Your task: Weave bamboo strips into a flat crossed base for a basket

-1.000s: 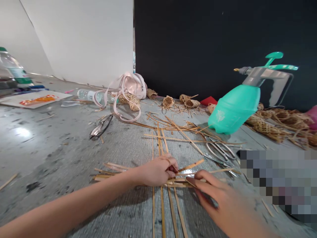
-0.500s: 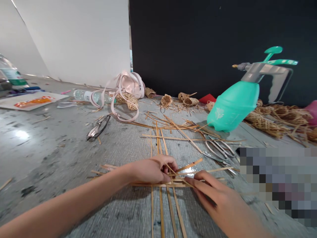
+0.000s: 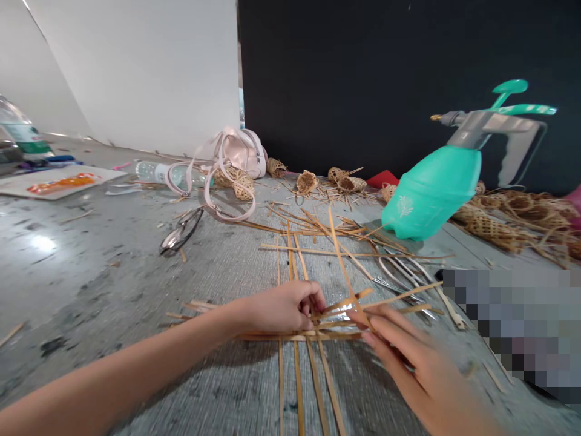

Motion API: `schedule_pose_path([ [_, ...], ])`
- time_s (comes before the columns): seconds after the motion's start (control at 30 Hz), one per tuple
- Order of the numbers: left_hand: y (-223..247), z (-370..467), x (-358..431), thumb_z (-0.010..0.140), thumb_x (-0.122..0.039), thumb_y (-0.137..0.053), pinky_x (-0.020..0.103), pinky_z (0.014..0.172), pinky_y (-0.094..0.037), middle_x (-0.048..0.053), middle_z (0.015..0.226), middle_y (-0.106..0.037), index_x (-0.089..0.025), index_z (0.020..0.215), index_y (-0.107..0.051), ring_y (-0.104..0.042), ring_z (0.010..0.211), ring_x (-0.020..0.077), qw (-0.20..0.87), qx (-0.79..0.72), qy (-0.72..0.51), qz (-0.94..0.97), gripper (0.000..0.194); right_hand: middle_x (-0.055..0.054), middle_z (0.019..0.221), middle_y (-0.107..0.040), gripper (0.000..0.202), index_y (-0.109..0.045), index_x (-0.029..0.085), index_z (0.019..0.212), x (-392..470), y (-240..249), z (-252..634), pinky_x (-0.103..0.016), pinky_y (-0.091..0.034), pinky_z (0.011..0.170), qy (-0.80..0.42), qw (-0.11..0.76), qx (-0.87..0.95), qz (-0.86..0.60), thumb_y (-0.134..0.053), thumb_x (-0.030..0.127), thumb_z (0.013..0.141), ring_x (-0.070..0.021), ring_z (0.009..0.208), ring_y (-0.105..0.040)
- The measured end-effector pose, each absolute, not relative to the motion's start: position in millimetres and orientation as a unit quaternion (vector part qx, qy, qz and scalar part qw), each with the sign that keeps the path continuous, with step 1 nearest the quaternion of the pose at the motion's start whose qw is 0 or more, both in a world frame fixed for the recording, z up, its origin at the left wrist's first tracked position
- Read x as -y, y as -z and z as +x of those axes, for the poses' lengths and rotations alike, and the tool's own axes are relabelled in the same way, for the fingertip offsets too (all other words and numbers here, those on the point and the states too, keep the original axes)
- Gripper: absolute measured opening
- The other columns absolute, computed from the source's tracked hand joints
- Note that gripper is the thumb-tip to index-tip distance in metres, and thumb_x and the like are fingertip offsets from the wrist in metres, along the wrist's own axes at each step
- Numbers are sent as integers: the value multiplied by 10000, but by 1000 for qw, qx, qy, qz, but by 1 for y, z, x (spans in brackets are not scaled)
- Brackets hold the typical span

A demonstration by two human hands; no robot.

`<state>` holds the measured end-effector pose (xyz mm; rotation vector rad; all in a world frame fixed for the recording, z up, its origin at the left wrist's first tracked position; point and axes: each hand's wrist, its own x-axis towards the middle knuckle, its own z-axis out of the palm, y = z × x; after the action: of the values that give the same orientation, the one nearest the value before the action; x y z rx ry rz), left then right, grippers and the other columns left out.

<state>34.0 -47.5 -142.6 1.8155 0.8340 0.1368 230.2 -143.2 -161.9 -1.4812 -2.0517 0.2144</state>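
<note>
Flat bamboo strips [image 3: 313,369] cross each other on the grey table in front of me, some running away from me and others sideways. My left hand [image 3: 288,307] rests over the crossing, its curled fingers and thumb closed on strips there. What exactly lies under its fingertips is partly hidden. On the right, my right hand [image 3: 408,351] pinches a bamboo strip [image 3: 338,248] that rises and leans away toward the back. More strip ends [image 3: 408,294] stick out to the right, behind this hand.
Metal scissors [image 3: 399,272] lie behind my right hand, near a loose pile of strips. A green spray bottle [image 3: 431,194] stands farther back. Glasses [image 3: 181,231], a pale pink bag [image 3: 245,154] and a plastic bottle [image 3: 175,175] are to the left. Small woven baskets [image 3: 307,181] line the back.
My right hand has moved slightly right, and the strip in it now points up and away. My left hand has stayed at the crossing.
</note>
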Motion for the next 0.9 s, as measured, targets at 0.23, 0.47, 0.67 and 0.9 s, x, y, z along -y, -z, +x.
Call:
schedule_pose_path([
  [0.23,140,34,47,648,-20,-527,230,563,-323,-29,695,-453,-165,803,-519,-434,648,122,541,-355,-63,760,213,-6,640,-596,244,-536,244,947,143,157,233,-210,-467,489,-159,267,744,-592,-302,313,928,-123,548,-587],
  [0.47,141,35,48,634,18,-479,227,574,-332,-19,708,-465,-150,804,-548,-443,654,119,543,-342,-74,763,249,-82,1002,-601,305,-585,219,901,140,164,227,-318,-466,517,61,153,807,-568,-283,189,880,-184,659,-632],
  [0.67,144,36,48,630,-12,-505,228,560,-336,-13,704,-483,-140,826,-545,-454,640,126,540,-348,-77,762,238,-8,805,-653,199,-617,240,809,120,160,228,-296,-434,531,63,47,806,-587,-431,175,835,-193,690,-633],
  [0.9,146,37,47,595,29,-473,215,573,-338,-24,707,-464,-147,781,-517,-450,657,118,545,-329,-89,766,260,16,694,-621,149,-595,206,722,106,152,230,-261,-298,443,94,-18,850,-518,-505,118,802,-122,560,-593],
])
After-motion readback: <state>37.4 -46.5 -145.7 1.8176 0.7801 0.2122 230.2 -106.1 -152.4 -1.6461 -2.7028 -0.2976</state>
